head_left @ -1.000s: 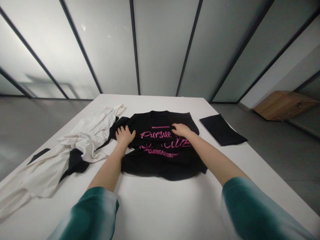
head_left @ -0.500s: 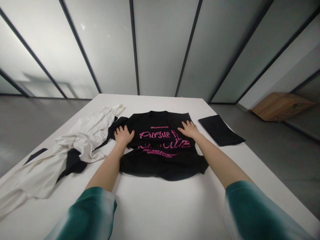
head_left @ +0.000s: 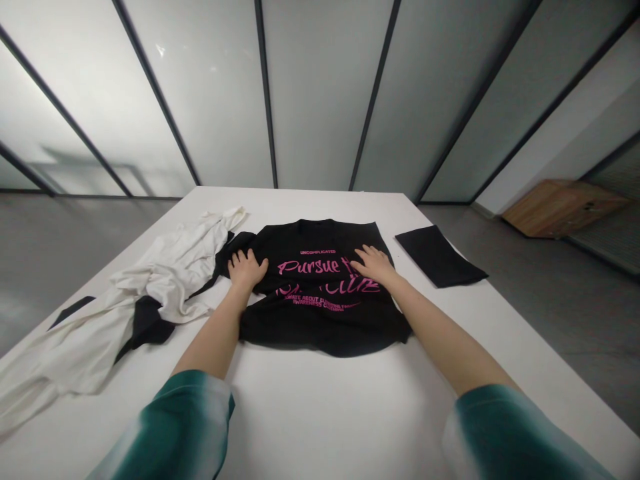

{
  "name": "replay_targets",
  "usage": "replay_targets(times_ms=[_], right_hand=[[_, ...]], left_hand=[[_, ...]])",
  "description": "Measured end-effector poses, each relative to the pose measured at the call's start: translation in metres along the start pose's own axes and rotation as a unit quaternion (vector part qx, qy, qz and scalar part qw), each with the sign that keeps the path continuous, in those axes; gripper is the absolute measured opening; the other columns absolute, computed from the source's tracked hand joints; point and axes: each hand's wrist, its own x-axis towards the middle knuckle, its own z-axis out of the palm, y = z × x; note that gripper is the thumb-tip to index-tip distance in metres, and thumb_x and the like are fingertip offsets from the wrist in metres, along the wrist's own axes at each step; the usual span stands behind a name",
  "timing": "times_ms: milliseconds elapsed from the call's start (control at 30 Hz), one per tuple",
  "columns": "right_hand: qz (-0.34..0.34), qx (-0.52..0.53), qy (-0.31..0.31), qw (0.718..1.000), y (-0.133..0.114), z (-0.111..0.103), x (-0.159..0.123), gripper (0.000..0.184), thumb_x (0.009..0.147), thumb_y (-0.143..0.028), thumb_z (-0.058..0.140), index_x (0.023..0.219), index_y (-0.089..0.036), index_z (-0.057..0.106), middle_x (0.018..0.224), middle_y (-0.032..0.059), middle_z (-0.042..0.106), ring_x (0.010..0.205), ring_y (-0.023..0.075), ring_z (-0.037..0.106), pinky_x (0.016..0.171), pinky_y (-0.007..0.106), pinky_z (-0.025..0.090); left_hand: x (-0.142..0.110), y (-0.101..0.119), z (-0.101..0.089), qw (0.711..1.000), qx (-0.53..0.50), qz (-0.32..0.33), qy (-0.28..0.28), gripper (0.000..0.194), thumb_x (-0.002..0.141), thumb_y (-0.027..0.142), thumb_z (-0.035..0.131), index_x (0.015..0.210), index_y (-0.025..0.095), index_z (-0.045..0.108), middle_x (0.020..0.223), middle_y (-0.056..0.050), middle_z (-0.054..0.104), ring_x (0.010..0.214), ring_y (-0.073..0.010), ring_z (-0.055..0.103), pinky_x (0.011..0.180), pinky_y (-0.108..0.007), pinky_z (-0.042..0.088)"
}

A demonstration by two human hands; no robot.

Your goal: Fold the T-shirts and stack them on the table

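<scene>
A black T-shirt [head_left: 320, 327] with pink lettering lies front side up in the middle of the white table, its collar toward the far edge. Wrinkles run across its lower half and hide part of the print. My left hand [head_left: 247, 268] rests on the shirt's left side near the bunched sleeve, fingers spread. On the right side of the print, my right hand [head_left: 374, 263] lies with its fingers stretched out on the cloth. Neither hand grips the fabric.
White clothing [head_left: 165, 267] lies crumpled along the left of the table, with black cloth [head_left: 150, 323] partly under it. A folded black cloth [head_left: 440, 257] lies flat at the right. Beyond the white table [head_left: 330, 407] stand frosted panels, and a wooden cabinet [head_left: 555, 207] is at the far right.
My right hand has slid slightly left and nearer to me over the shirt. The left hand stays in place on the cloth.
</scene>
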Motion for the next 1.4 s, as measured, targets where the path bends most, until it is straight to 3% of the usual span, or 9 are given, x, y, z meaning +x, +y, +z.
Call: replay_targets(times_ms=[333,533,667,800,933,1100,1167,1300,1400], right_hand=[[0.052,0.028,-0.004,0.998,0.005,0.013,-0.021,0.067,0.095,-0.060,0.036,0.147,-0.019,0.048,0.157,0.0101,0.037,0.144,0.0300,0.034,0.115,0.045,0.030],[0.040,0.040,0.004,0.998,0.007,0.014,-0.020,0.067,0.095,-0.063,0.034,0.145,-0.021,0.050,0.155,0.0097,0.040,0.143,0.0308,0.035,0.114,0.047,0.030],[0.042,0.041,0.001,0.998,0.007,0.015,-0.019,0.066,0.095,-0.061,0.035,0.145,-0.020,0.049,0.156,0.0099,0.039,0.143,0.0308,0.034,0.114,0.047,0.029],[0.037,0.042,0.010,0.998,0.007,0.017,-0.019,0.064,0.095,-0.059,0.037,0.144,-0.020,0.050,0.156,0.0100,0.039,0.143,0.0307,0.034,0.114,0.047,0.030],[0.036,0.043,0.012,0.998,0.008,0.019,-0.018,0.065,0.095,-0.059,0.038,0.145,-0.020,0.050,0.155,0.0103,0.040,0.143,0.0309,0.034,0.114,0.047,0.030],[0.038,0.041,0.014,0.998,0.009,0.019,-0.018,0.065,0.094,-0.060,0.040,0.145,-0.020,0.050,0.155,0.0101,0.040,0.143,0.0308,0.035,0.114,0.046,0.031],[0.038,0.040,0.016,0.998,0.010,0.020,-0.018,0.065,0.094,-0.060,0.041,0.144,-0.020,0.051,0.155,0.0097,0.040,0.143,0.0304,0.035,0.113,0.045,0.031],[0.036,0.044,0.018,0.998,0.010,0.021,-0.018,0.064,0.095,-0.059,0.041,0.144,-0.020,0.051,0.155,0.0099,0.040,0.143,0.0304,0.035,0.113,0.044,0.031],[0.033,0.047,0.022,0.998,0.010,0.021,-0.018,0.064,0.094,-0.060,0.040,0.144,-0.020,0.052,0.155,0.0102,0.041,0.142,0.0312,0.036,0.113,0.046,0.031]], left_hand=[[0.003,-0.004,-0.002,0.994,-0.092,0.054,0.039,0.060,0.089,0.041,0.050,0.141,0.010,0.048,0.145,-0.020,0.051,0.134,-0.0335,0.046,0.110,-0.045,0.036],[0.005,-0.019,-0.024,0.975,-0.121,-0.061,0.174,0.039,0.092,0.024,0.039,0.122,0.017,0.063,0.126,-0.016,0.062,0.119,-0.0334,0.054,0.100,-0.048,0.041],[0.009,-0.038,-0.027,0.981,-0.096,-0.120,0.115,0.042,0.086,0.025,0.046,0.125,0.016,0.062,0.126,-0.019,0.062,0.118,-0.0372,0.053,0.095,-0.051,0.042],[0.014,-0.047,-0.023,0.987,-0.067,-0.124,0.072,0.045,0.081,0.031,0.054,0.122,0.015,0.064,0.122,-0.021,0.065,0.117,-0.0403,0.053,0.094,-0.054,0.042],[0.013,-0.042,-0.020,0.994,-0.027,-0.065,0.088,0.037,0.083,0.029,0.048,0.112,0.018,0.069,0.114,-0.017,0.068,0.114,-0.0386,0.055,0.097,-0.054,0.039],[0.006,-0.019,-0.016,0.984,-0.087,0.126,0.090,0.038,0.087,0.029,0.044,0.118,0.020,0.065,0.118,-0.011,0.067,0.117,-0.0284,0.055,0.105,-0.041,0.039],[0.004,-0.011,-0.015,0.975,-0.128,0.157,0.095,0.042,0.089,0.029,0.043,0.127,0.019,0.059,0.123,-0.011,0.064,0.120,-0.0255,0.054,0.106,-0.037,0.039],[0.003,-0.010,-0.016,0.974,-0.132,0.030,0.183,0.059,0.087,0.040,0.049,0.138,0.011,0.048,0.139,-0.018,0.053,0.130,-0.0316,0.046,0.110,-0.042,0.035],[0.007,-0.020,-0.017,0.982,-0.122,-0.071,0.121,0.071,0.082,0.053,0.055,0.136,0.007,0.049,0.135,-0.023,0.056,0.126,-0.0391,0.050,0.105,-0.049,0.038]])
